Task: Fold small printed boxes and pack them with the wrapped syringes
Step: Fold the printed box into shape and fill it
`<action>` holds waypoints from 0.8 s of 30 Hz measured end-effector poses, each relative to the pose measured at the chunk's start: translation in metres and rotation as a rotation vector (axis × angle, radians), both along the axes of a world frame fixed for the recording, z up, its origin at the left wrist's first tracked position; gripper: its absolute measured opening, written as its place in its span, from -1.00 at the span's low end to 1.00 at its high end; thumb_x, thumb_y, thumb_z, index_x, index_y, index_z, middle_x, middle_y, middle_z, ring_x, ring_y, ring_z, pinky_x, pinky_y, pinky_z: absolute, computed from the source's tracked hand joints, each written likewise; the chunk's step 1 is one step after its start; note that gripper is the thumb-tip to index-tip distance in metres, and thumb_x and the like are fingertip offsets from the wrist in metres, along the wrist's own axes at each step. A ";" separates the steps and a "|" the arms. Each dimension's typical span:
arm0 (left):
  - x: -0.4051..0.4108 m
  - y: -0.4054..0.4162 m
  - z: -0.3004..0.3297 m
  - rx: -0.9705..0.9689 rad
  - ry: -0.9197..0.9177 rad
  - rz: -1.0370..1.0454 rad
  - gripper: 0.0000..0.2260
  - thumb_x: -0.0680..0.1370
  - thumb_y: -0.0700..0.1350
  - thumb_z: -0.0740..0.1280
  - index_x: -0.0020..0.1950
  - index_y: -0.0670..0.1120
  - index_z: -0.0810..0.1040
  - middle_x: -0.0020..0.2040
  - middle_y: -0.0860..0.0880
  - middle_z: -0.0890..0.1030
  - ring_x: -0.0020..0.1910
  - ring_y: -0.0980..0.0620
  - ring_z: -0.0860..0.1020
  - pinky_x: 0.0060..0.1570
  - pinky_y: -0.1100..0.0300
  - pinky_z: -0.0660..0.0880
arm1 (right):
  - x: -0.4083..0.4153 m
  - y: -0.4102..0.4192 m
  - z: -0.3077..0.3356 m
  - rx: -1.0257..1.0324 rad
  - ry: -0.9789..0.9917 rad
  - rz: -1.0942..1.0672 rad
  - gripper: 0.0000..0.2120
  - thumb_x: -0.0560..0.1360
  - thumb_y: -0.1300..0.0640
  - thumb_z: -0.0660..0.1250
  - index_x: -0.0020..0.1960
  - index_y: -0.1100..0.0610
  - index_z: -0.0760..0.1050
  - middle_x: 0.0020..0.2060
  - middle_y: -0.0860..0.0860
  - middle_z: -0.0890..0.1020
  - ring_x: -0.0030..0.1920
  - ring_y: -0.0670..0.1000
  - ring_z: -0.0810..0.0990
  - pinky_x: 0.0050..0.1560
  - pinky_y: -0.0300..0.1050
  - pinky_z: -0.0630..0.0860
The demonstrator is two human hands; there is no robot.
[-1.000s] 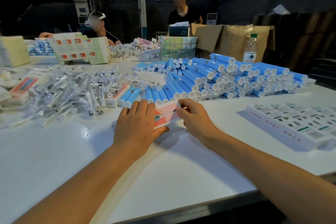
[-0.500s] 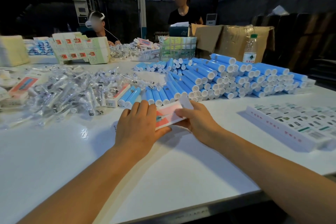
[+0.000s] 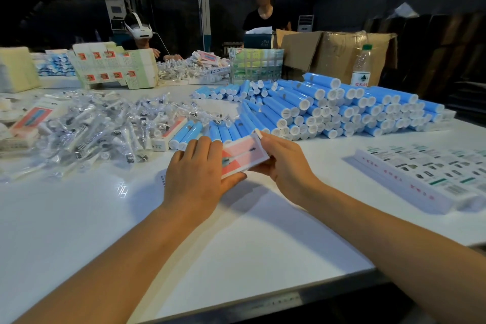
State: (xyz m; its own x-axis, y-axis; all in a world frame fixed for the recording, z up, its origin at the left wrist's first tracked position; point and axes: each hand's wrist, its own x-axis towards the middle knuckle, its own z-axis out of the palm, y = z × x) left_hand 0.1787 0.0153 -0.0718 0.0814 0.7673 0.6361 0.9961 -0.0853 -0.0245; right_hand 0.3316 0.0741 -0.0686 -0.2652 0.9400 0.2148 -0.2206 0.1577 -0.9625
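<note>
In the head view, one small pink-and-white printed cardboard box [image 3: 243, 156] is held just above the white table [image 3: 236, 239], near its middle. Its long axis runs from left hand [image 3: 196, 176] up to right hand [image 3: 285, 163]. The fingers of both hands grasp its ends. Wrapped syringes [image 3: 105, 126], too many to count, lie toward the table's left edge.

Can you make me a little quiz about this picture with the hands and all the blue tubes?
1. True or false: both hands hold the small pink and white box.
2. Which lies nearer the left hand: the pile of wrapped syringes or the water bottle?
3. The stacked tubes have ____ bodies and white ends.

Key
1. True: the left hand and the right hand grip it from either side, above the white table.
2. The wrapped syringes.
3. Blue.
</note>
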 end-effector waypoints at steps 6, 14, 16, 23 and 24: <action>-0.003 -0.001 0.000 0.086 -0.004 -0.050 -0.40 0.40 0.30 0.11 -0.01 -0.23 0.53 -0.15 -0.18 0.54 -0.21 -0.20 0.53 -0.36 0.04 0.44 | 0.004 -0.001 0.001 -0.006 0.078 0.053 -0.65 0.56 0.33 0.12 -0.19 0.15 0.65 -0.20 0.13 0.68 -0.14 0.10 0.68 -0.15 -0.04 0.63; -0.005 -0.002 0.001 0.106 0.106 -0.052 -0.44 0.41 0.27 0.15 -0.05 -0.24 0.53 -0.18 -0.18 0.53 -0.24 -0.21 0.52 -0.36 0.02 0.44 | 0.002 -0.001 0.000 -0.014 0.044 0.019 -0.54 0.52 0.43 0.06 -0.19 0.03 0.63 -0.23 -0.02 0.70 -0.18 0.02 0.67 -0.18 -0.07 0.63; -0.005 -0.002 0.000 0.117 0.174 -0.045 -0.44 0.40 0.26 0.22 -0.05 -0.25 0.54 -0.19 -0.19 0.53 -0.25 -0.20 0.52 -0.35 0.02 0.44 | 0.002 0.000 0.001 -0.049 0.048 0.019 -0.57 0.51 0.46 0.05 -0.12 0.08 0.61 -0.29 -0.11 0.70 -0.14 0.03 0.67 -0.12 0.00 0.64; 0.000 -0.003 0.001 0.120 0.218 0.005 -0.44 0.28 0.21 0.47 -0.08 -0.28 0.55 -0.22 -0.20 0.53 -0.29 -0.19 0.52 -0.37 0.07 0.42 | -0.003 -0.003 0.001 -0.110 0.041 0.038 -0.67 0.56 0.33 0.06 -0.03 0.13 0.59 -0.18 0.03 0.68 -0.05 0.04 0.61 0.07 -0.01 0.59; -0.001 -0.003 0.001 0.119 0.212 0.011 -0.44 0.28 0.20 0.48 -0.08 -0.29 0.55 -0.23 -0.21 0.53 -0.29 -0.19 0.52 -0.38 0.07 0.43 | -0.004 -0.005 0.000 -0.103 0.034 0.060 -0.69 0.58 0.28 0.06 0.00 0.12 0.58 -0.12 0.06 0.67 -0.03 0.03 0.61 0.13 -0.01 0.56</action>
State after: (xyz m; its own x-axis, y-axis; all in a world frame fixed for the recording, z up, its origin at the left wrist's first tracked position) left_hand 0.1779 0.0120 -0.0709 0.2148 0.6892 0.6920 0.9685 -0.0587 -0.2422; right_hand 0.3277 0.0690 -0.0688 -0.3158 0.9402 0.1276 -0.2591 0.0440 -0.9649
